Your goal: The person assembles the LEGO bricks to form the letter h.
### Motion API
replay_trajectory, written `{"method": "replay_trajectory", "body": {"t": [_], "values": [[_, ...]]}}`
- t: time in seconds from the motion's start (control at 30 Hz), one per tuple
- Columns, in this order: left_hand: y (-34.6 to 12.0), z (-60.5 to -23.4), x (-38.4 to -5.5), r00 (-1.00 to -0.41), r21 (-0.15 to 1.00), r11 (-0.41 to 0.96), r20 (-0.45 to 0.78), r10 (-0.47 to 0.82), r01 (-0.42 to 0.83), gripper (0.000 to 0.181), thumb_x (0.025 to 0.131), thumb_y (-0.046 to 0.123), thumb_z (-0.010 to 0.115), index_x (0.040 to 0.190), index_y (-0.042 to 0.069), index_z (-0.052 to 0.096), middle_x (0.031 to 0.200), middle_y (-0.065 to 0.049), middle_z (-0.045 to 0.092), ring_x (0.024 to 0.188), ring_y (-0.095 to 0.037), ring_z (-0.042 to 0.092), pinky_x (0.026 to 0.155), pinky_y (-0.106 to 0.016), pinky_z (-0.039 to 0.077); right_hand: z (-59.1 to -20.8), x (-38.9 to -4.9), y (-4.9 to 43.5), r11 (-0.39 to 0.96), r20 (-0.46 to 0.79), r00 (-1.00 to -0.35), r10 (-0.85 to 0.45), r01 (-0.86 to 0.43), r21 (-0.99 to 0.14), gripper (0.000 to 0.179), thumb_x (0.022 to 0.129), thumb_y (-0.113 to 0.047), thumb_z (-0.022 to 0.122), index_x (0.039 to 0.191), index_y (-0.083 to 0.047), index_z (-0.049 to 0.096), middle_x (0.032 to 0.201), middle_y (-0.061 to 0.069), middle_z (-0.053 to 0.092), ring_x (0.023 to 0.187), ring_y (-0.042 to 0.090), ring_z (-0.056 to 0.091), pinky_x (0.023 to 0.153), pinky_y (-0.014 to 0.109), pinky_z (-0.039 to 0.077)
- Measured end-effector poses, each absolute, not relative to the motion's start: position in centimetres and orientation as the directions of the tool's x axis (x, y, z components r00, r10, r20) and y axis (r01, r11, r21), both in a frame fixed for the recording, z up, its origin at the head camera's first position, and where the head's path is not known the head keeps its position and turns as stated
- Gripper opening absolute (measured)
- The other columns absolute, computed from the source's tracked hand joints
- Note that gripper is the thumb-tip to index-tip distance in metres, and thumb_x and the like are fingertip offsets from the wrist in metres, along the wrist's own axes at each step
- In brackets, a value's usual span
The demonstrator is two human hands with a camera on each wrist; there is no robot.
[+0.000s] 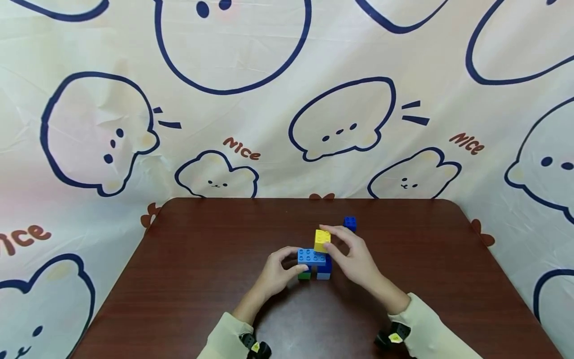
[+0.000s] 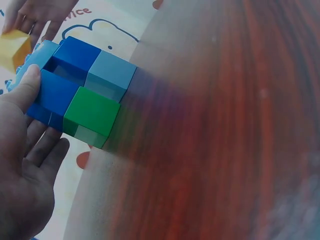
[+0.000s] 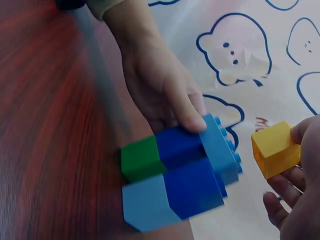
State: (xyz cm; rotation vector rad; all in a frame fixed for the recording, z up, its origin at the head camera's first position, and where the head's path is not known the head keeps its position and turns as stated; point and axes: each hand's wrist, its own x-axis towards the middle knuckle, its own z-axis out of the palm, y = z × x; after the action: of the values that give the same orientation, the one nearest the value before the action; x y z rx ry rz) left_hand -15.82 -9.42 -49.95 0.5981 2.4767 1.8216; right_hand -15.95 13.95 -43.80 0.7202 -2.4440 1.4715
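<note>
On the table stands a small toy-brick structure. Its two legs have a green brick and a light blue brick at the bottom, with dark blue bricks above them. A longer light blue brick bridges the top, studs up. My left hand grips the structure from its left side, thumb at the near side of the bridging brick. With thumb and fingers, my right hand pinches a yellow brick. In the right wrist view, a gap shows between the yellow brick and the studs.
A loose dark blue brick lies farther back, just beyond my right hand. The brown wooden table ends at a cloth backdrop with cartoon drawings. Dark straps with cameras sit around both wrists, over pale sleeves.
</note>
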Motion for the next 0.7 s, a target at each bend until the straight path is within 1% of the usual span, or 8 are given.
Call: {"method": "replay_trajectory", "body": {"t": [0.07,0.17,0.3,0.37,0.47,0.6,0.7], "values": [[-9.4,-49.9,-15.9,-0.927,0.921,0.252,0.213,0.310,0.296,0.033,0.091,0.017,0.079,0.122,0.008,0.070,0.114,-0.004,0.071,0.103,-0.017,0.067,0.092,-0.030,0.054,-43.9,-15.9,13.3,0.380,0.414,-0.852,-0.320,-0.516,-0.768,0.039,0.101,-0.021,0.066,0.140,-0.020,0.062,0.134,0.001,0.064,0.115,0.017,0.058,0.091,0.046,0.054],[-9.5,-49.9,-15.9,-0.925,0.921,0.251,0.213,0.314,0.297,0.034,0.091,0.017,0.079,0.122,0.008,0.070,0.114,-0.004,0.071,0.104,-0.017,0.067,0.093,-0.030,0.054,-44.1,-15.9,12.6,0.372,0.409,-0.848,-0.339,-0.520,-0.769,0.040,0.101,-0.021,0.066,0.141,-0.020,0.062,0.134,0.001,0.063,0.116,0.018,0.058,0.093,0.049,0.053],[-9.5,-50.0,-16.0,-0.925,0.920,0.254,0.213,0.315,0.299,0.034,0.091,0.017,0.078,0.123,0.008,0.069,0.115,-0.003,0.071,0.105,-0.018,0.067,0.094,-0.031,0.053,-44.4,-16.0,12.0,0.346,0.387,-0.849,-0.360,-0.507,-0.790,0.041,0.100,-0.021,0.068,0.140,-0.020,0.062,0.133,0.004,0.063,0.113,0.018,0.059,0.090,0.044,0.056],[-9.5,-50.0,-15.9,-0.924,0.919,0.258,0.213,0.316,0.300,0.035,0.091,0.018,0.078,0.123,0.008,0.069,0.116,-0.003,0.071,0.106,-0.018,0.067,0.095,-0.033,0.053,-44.7,-16.0,11.8,0.332,0.380,-0.849,-0.368,-0.502,-0.799,0.041,0.100,-0.021,0.068,0.140,-0.020,0.062,0.131,0.003,0.064,0.109,0.018,0.060,0.086,0.039,0.058],[-9.5,-49.9,-15.9,-0.926,0.917,0.266,0.208,0.316,0.297,0.035,0.092,0.019,0.078,0.124,0.008,0.069,0.116,-0.003,0.071,0.109,-0.018,0.066,0.097,-0.036,0.052,-45.0,-16.0,11.6,0.322,0.375,-0.847,-0.377,-0.499,-0.804,0.041,0.100,-0.021,0.068,0.141,-0.020,0.062,0.129,0.000,0.064,0.106,0.016,0.062,0.086,0.034,0.057],[-9.4,-49.8,-15.9,-0.927,0.917,0.274,0.200,0.316,0.292,0.035,0.092,0.019,0.078,0.124,0.008,0.069,0.117,-0.003,0.071,0.110,-0.019,0.066,0.099,-0.039,0.051,-45.2,-15.9,11.5,0.315,0.379,-0.846,-0.375,-0.501,-0.806,0.042,0.100,-0.019,0.068,0.141,-0.019,0.061,0.126,0.000,0.065,0.104,0.017,0.062,0.085,0.030,0.057],[-9.4,-49.9,-15.9,-0.927,0.913,0.279,0.208,0.313,0.299,0.035,0.091,0.019,0.078,0.124,0.008,0.069,0.117,-0.003,0.071,0.111,-0.019,0.065,0.100,-0.042,0.050,-45.1,-15.8,11.4,0.303,0.384,-0.846,-0.370,-0.500,-0.811,0.039,0.100,-0.018,0.068,0.138,-0.014,0.061,0.122,0.000,0.065,0.101,0.019,0.062,0.081,0.030,0.056]]}}
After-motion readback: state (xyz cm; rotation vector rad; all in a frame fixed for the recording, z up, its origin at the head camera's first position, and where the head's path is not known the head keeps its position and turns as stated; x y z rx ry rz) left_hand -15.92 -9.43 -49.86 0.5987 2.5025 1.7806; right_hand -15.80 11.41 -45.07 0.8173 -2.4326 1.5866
